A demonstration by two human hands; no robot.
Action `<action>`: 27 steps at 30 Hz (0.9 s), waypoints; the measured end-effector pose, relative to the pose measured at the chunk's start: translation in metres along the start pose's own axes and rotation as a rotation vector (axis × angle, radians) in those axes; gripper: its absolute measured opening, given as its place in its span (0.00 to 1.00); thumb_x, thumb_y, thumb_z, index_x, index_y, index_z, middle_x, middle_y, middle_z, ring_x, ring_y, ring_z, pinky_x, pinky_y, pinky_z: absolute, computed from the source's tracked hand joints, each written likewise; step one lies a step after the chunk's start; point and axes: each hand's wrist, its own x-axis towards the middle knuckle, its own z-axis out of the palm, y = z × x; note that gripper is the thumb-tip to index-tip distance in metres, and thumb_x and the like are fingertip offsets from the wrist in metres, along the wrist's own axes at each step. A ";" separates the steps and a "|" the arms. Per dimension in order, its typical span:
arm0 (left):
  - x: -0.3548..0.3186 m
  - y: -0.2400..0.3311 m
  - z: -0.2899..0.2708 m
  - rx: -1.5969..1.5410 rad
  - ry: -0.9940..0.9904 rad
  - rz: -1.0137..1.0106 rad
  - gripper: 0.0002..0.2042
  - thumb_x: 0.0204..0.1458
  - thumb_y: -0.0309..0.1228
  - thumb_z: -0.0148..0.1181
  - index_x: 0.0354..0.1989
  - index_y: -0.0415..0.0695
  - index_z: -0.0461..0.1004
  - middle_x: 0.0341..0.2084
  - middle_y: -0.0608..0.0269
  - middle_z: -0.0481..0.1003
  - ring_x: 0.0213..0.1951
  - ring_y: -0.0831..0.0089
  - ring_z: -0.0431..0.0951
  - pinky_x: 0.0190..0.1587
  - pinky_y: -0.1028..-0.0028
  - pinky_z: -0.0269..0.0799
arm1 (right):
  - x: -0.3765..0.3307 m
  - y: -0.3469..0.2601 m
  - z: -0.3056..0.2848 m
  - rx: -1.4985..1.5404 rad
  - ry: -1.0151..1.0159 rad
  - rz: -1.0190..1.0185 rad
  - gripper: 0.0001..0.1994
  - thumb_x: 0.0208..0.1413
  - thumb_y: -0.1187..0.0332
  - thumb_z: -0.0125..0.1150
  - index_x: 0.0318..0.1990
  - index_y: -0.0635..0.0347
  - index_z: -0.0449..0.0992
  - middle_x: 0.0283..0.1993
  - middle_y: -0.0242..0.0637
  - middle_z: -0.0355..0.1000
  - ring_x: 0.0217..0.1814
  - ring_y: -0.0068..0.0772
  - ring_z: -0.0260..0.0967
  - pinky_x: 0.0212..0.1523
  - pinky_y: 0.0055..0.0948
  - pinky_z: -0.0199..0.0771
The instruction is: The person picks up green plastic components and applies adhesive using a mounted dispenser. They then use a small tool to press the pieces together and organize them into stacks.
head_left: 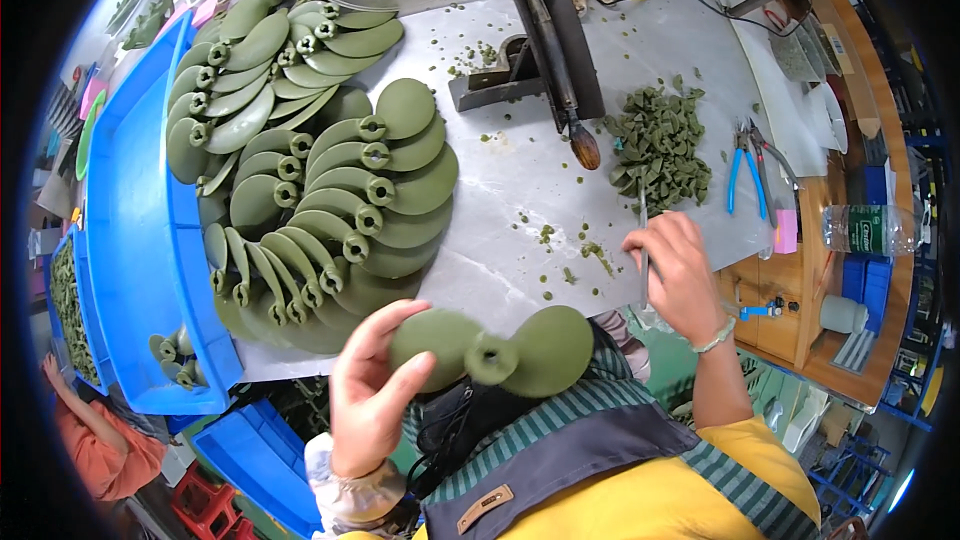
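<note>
My left hand [368, 390] grips a green two-bladed propeller-shaped part [495, 352] by its left blade, close in front of my chest. Its round hub faces the camera. My right hand [678, 275] is closed around a thin metal tool [643, 240], its tip pointing up toward a heap of small green scraps [658, 145]. The right hand rests at the front edge of the grey work surface [500, 170].
Several rows of the same green parts [320, 190] lie stacked on the left of the surface. A blue bin [135, 230] stands further left. A soldering-type tool with a blue handle [550, 50] lies on its stand. Blue-handled pliers [745, 175] and a plastic bottle [870, 230] are at right.
</note>
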 end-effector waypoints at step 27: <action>-0.007 0.136 -0.448 0.782 0.272 -0.033 0.14 0.49 0.15 0.42 0.40 0.42 0.71 0.32 0.72 0.69 0.28 0.87 0.64 0.29 0.84 0.57 | 0.000 0.008 -0.014 0.137 -0.103 -0.129 0.07 0.44 0.80 0.57 0.30 0.56 0.70 0.33 0.36 0.65 0.41 0.43 0.65 0.43 0.38 0.65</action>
